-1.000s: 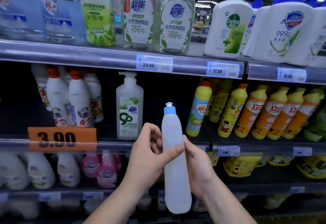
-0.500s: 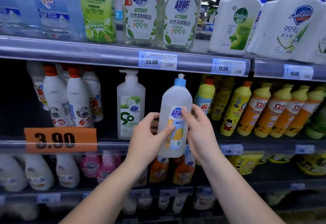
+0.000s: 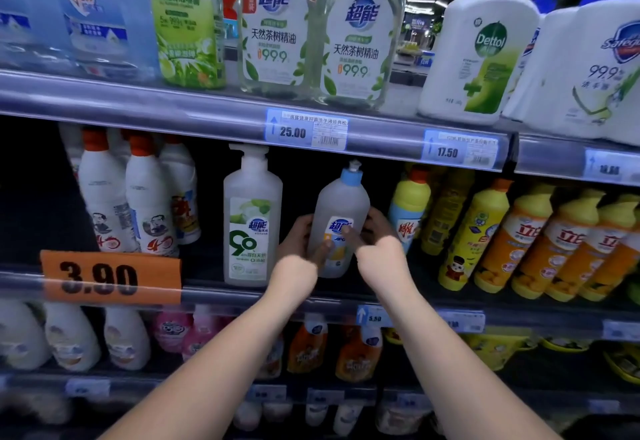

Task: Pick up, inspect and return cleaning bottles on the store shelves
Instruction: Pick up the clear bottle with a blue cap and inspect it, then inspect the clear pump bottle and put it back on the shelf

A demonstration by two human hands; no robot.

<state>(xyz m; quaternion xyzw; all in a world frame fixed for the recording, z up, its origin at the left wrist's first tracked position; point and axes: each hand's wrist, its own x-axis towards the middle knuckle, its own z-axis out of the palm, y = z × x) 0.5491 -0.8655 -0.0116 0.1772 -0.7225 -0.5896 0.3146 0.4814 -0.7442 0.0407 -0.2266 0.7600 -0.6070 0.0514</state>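
Holding the blue-capped bottle point(image 3: 338, 217) between both hands, we have our left hand point(image 3: 298, 242) wrapped on its left side and our right hand point(image 3: 372, 235) on its right side, fingers closed around its lower half. It stands upright over the middle shelf point(image 3: 221, 295), between the white pump bottle point(image 3: 252, 221) and the yellow bottles point(image 3: 471, 231). An orange price sign point(image 3: 110, 276) hangs further left.

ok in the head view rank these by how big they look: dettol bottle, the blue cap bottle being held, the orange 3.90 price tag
1. Dettol bottle, though it sits nearer the camera.
2 and 3. Blue cap bottle and orange price tag look too alike to rank.
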